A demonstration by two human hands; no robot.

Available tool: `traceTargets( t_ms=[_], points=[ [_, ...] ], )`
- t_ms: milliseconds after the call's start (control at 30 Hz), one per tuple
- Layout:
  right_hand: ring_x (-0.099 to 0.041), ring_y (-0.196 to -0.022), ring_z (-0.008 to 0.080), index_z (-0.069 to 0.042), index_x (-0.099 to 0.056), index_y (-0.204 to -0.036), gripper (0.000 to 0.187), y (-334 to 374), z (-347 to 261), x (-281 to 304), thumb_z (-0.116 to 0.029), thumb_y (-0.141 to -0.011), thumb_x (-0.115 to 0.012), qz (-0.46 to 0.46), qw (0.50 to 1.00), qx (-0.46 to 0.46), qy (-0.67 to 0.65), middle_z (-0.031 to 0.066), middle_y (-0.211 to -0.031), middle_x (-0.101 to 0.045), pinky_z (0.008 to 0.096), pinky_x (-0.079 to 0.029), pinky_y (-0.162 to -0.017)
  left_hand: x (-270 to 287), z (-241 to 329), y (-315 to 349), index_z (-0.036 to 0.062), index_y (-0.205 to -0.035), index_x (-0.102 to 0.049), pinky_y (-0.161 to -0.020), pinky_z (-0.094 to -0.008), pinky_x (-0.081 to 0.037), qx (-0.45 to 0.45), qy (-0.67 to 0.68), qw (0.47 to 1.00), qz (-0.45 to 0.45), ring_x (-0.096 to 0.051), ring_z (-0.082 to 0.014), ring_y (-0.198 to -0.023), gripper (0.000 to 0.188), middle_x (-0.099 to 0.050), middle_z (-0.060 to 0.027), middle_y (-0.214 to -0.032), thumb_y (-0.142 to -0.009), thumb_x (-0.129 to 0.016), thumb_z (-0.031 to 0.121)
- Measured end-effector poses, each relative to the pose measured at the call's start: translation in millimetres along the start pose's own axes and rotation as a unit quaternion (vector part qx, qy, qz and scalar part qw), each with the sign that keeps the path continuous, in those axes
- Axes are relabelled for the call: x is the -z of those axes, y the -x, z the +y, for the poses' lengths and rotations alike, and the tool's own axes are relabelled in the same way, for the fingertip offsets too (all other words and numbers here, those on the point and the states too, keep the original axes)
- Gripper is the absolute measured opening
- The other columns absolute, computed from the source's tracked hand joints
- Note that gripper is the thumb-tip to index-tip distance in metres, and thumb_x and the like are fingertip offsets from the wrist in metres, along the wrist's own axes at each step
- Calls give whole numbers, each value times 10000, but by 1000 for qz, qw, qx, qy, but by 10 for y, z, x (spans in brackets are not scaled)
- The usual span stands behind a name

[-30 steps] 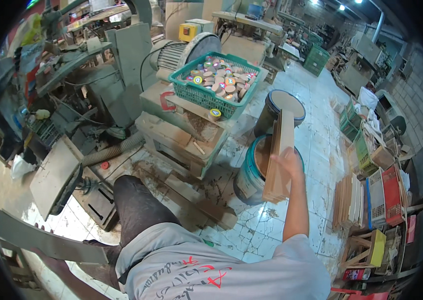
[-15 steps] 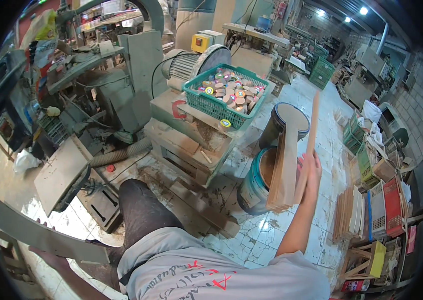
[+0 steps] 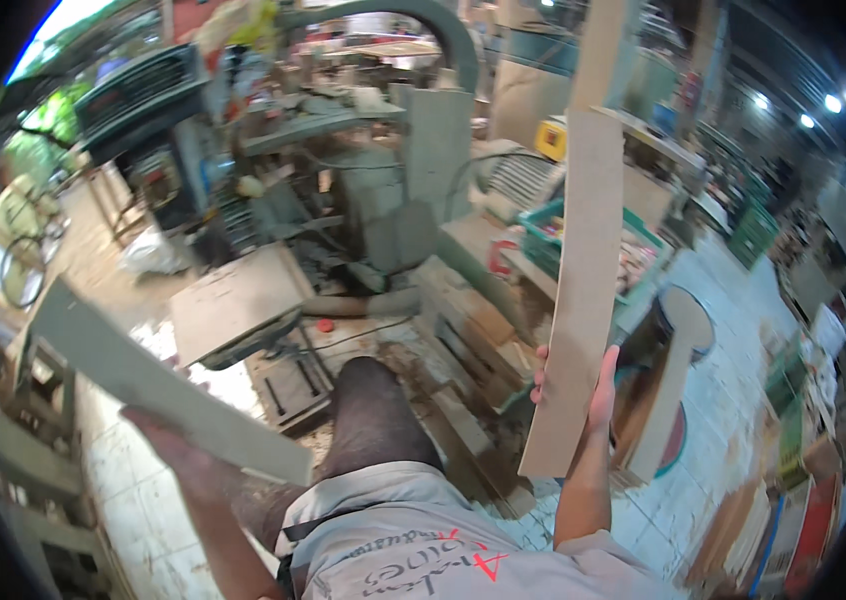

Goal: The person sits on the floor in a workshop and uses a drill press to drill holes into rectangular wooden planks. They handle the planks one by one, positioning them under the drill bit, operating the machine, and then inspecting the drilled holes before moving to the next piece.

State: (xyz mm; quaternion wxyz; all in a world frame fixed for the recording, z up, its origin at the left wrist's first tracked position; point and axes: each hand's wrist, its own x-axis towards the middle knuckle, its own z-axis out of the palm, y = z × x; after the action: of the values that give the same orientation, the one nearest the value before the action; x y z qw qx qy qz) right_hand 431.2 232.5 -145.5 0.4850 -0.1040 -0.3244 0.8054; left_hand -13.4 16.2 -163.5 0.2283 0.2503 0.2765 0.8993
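The long wooden board (image 3: pixel 578 290) stands nearly upright at the right of the view, its lower end near the person's lap and its top running up past the green basket (image 3: pixel 643 250) behind it. The right hand (image 3: pixel 583 385) grips it low down, fingers curled over the left edge and the thumb along the right edge, so the hand is closed around the wood. A second, grey board (image 3: pixel 158 385) lies slanted across the lower left, from upper left down toward the person's knee; the left hand (image 3: pixel 178 445) holds it from underneath, mostly hidden by the plank, so the grasp itself is hard to make out. The two boards are well apart, with the person's dark trouser leg (image 3: pixel 378 410) between them. Ahead stands a grey woodworking machine (image 3: pixel 393 170) with a flat metal tabletop (image 3: pixel 233 300) to its left. Stacked timber offcuts (image 3: pixel 473 330) lie on the floor just beside the leg. To the right of the upright board a rounded wooden cutout (image 3: pixel 678 370) leans over a blue bucket (image 3: pixel 678 440) on the tiled floor (image 3: pixel 723 490)
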Motion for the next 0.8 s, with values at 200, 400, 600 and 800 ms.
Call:
traceTargets(
  t_ms=[200, 400, 600, 800],
  points=[
    [-601, -916, 280, 33, -404, -1333, 798, -364, 686, -346, -647, -920, -354, -107, 983, -150, 15, 181, -1166, -554, 405, -518, -771, -459, -191, 78, 73, -1318, -471, -807, -412, -549, 39, -3, 999, 10, -629, -252, -890, 803, -603, -138, -1142, -906, -229, 718],
    [-562, -984, 210, 55, -423, -1334, 599, -547, 1124, -847, -366, -920, -525, -232, 950, -128, 164, 180, -1230, -537, 328, -477, -763, -620, -331, 73, 21, -1301, -471, -825, -398, -537, 128, 72, 988, -45, -638, -242, -927, 889, -604, -136, -1142, -873, -221, 759],
    [-467, -1144, 213, -17, -509, -1310, 548, -505, 1719, -1077, -49, -780, -643, -277, 871, 18, 406, 106, -1281, -449, 314, -387, -970, -655, -421, 22, 53, -1260, -504, -821, -369, -535, 105, 81, 991, 3, -636, -218, -940, 776, -629, -103, -1055, -912, -258, 702],
    [-459, -1136, 269, -44, -563, -1257, 550, -514, 2126, -1394, -39, -728, -714, -298, 810, 130, 488, 129, -1206, -466, 366, -394, -979, -552, -505, 25, 38, -1296, -472, -881, -346, -488, 80, 81, 993, -13, -588, -183, -1008, 761, -596, -79, -1100, -942, -236, 669]
  ],
)
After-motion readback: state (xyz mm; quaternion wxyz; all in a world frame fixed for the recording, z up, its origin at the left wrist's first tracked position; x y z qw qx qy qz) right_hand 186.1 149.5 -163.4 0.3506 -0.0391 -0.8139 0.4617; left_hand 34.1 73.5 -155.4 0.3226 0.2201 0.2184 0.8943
